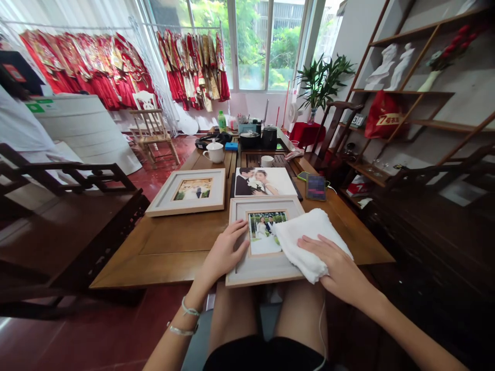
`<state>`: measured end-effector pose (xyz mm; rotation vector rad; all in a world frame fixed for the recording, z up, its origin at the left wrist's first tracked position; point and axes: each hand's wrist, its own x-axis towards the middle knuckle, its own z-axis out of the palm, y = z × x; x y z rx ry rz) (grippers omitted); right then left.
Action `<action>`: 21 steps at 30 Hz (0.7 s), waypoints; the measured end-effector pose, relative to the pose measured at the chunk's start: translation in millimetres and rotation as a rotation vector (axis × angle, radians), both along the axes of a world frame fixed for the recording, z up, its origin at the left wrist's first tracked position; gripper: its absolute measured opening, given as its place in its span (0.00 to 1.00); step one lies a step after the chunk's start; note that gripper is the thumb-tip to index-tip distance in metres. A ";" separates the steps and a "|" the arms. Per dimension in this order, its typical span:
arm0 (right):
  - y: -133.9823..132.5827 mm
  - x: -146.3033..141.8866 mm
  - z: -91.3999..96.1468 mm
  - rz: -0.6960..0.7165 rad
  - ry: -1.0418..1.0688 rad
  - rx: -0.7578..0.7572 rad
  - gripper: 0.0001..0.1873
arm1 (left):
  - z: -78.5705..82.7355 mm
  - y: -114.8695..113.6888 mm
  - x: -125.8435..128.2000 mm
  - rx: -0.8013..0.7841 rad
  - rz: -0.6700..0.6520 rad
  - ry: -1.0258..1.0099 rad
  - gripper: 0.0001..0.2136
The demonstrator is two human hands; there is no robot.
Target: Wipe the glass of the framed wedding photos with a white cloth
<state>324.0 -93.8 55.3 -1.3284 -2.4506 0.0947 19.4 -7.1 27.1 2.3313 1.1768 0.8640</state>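
Observation:
A light wooden picture frame [237,268] with a photo of a couple lies at the table's near edge, above my lap. My left hand [228,250] rests on its left side, fingers stretched out and thumb apart. My right hand [328,263] has hold of a folded white towel [309,232], with the fingers laid over its top. This towel covers the frame's right side and a corner of the photo. Just behind lies a larger wedding print [265,183], partly under the frame. Another framed photo [185,193] lies to the left.
On the wooden table [162,257], a phone [316,186] lies at the right. A white teapot [214,152], a white cup [266,161] and a black kettle [269,137] stand farther back. Dark wooden chairs [77,226] flank the table. A person in white [19,123] is at far left.

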 end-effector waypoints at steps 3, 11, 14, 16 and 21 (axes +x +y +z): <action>4.5 1.3 -6.6 -0.019 0.052 0.037 0.40 | -0.7 -1.5 1.1 0.000 0.007 0.005 0.20; 54.1 0.4 16.1 -0.178 0.020 -0.002 0.31 | -2.1 -0.1 -1.1 0.004 -0.021 0.008 0.20; 89.6 -5.1 17.9 -0.219 -0.013 0.022 0.32 | -2.0 1.1 -2.0 -0.002 -0.036 0.001 0.19; 102.3 -9.8 14.0 -0.182 -0.039 0.032 0.34 | -3.0 1.1 -2.4 -0.007 -0.041 -0.007 0.19; 62.1 -18.5 6.5 -0.013 -0.090 0.003 0.40 | -8.3 0.4 -3.8 -0.006 -0.029 -0.029 0.22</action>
